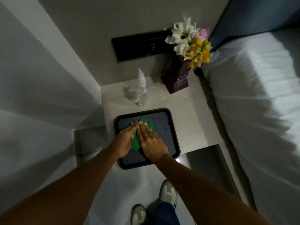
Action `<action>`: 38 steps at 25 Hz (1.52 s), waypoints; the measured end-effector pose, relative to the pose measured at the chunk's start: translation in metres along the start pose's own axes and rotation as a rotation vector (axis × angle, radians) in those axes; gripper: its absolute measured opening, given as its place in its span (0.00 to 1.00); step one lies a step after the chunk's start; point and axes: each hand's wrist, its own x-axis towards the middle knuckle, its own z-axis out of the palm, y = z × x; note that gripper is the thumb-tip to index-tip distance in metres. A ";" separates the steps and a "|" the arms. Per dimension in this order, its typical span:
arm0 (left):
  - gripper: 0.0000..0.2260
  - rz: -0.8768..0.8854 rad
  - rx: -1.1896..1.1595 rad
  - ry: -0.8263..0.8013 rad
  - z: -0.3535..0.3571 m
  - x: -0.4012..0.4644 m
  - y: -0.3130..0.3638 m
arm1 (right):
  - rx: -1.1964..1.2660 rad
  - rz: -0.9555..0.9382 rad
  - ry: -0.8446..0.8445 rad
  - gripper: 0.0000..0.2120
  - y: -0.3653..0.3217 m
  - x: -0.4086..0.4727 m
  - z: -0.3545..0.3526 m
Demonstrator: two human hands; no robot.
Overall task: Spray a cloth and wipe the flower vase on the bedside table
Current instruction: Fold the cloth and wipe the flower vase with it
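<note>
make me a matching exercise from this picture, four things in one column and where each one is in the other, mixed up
Things:
1. cloth
2. spray bottle
3. vase
4. tray

Places:
A. back right corner of the bedside table, next to the bed
B. front of the bedside table, under the cloth
C. lying flat under both hands
D. standing upright between the tray and the wall

Pairs: 1-C, 2-D, 3-A, 4-B
</note>
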 end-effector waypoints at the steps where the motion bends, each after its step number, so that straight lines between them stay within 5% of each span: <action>1: 0.28 0.012 0.032 -0.024 -0.002 -0.002 0.005 | 0.055 -0.002 0.010 0.29 0.002 0.001 -0.007; 6: 0.31 0.261 0.230 0.094 -0.019 -0.005 0.072 | 0.647 0.142 0.101 0.25 0.030 -0.007 -0.041; 10: 0.25 0.704 0.474 0.151 -0.050 0.025 0.156 | 0.921 0.409 0.549 0.19 0.060 -0.030 -0.064; 14: 0.26 0.762 0.780 0.148 -0.095 0.095 0.225 | 1.094 0.721 0.800 0.22 0.102 -0.011 -0.085; 20: 0.38 0.798 1.081 0.119 -0.146 0.192 0.233 | 1.378 0.870 0.910 0.21 0.131 0.041 -0.090; 25: 0.40 0.998 1.341 0.078 -0.148 0.211 0.224 | 1.433 1.026 0.912 0.25 0.134 0.082 -0.092; 29: 0.41 1.008 1.323 0.115 -0.149 0.218 0.217 | 1.384 0.940 0.826 0.28 0.096 0.098 -0.086; 38: 0.43 1.105 1.270 0.114 -0.144 0.227 0.204 | 1.486 1.116 0.806 0.32 0.123 0.123 -0.085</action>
